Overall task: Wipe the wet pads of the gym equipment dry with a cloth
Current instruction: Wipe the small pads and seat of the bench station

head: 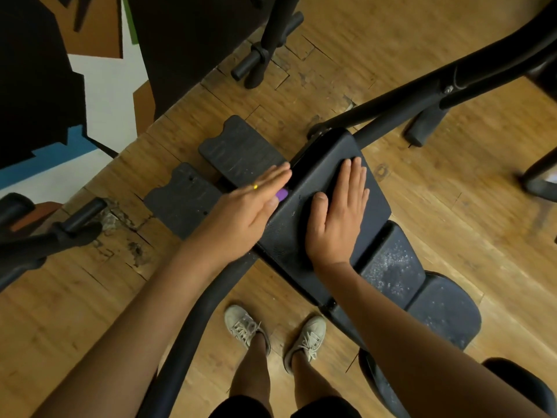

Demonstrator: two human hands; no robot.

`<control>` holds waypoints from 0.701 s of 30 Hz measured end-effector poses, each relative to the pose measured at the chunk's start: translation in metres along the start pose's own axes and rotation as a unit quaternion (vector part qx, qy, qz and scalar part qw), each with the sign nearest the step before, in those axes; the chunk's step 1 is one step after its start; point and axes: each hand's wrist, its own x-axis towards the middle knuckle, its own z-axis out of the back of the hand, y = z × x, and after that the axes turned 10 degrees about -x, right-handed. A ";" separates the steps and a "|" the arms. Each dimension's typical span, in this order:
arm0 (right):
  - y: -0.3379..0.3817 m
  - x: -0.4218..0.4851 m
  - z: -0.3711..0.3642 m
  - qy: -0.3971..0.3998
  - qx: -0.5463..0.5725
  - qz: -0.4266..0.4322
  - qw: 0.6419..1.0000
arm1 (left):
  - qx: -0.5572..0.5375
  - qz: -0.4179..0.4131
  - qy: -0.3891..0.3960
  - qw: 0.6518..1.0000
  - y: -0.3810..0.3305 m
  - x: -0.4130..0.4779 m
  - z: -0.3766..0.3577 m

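On the large black pad [327, 149] at mid-frame, the right hand [337, 215] is lying flat, palm down. Its fingers are straight and close together, and its thumb is spread to the side.

The left hand [247, 212] is reaching in over the pad's left edge. Its fingers are straight and held together, and it is blurring slightly. I cannot tell whether it is touching the pad. A yellow ring [255, 186] is showing on one finger.

A small purple thing [282, 194] is peeking out just beside the left thumb, at the pad's edge. I cannot tell whether it is cloth or whether the hand is holding it.

Two further pads are sitting below and to the right of the large one. The speckled pad [391, 263] is carrying many pale flecks. The end pad [446, 312] is carrying fewer.

A black frame tube [422, 92] is running up and to the right from the large pad. Two ridged footplates [241, 149] [184, 197] are lying side by side on the wooden floor [452, 191], left of the pad.

The person is standing in pale lace-up shoes [245, 325] near the bottom of the view.
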 end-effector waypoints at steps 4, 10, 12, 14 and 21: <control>0.001 0.000 0.000 0.001 0.000 -0.003 1.000 | -0.049 0.012 0.019 0.999 0.001 0.013 0.006; 0.000 -0.001 -0.001 0.001 0.005 -0.003 1.000 | -0.027 0.017 -0.013 0.999 0.002 -0.056 0.006; 0.000 0.000 -0.001 -0.002 0.008 -0.004 1.000 | -0.020 0.019 -0.022 0.999 0.001 -0.067 0.003; -0.001 0.000 -0.001 -0.004 0.006 -0.004 1.000 | -0.024 0.026 -0.024 0.999 -0.002 -0.056 0.000; -0.001 0.000 -0.002 -0.009 0.005 -0.005 1.000 | -0.017 0.025 0.022 0.999 -0.011 0.043 0.003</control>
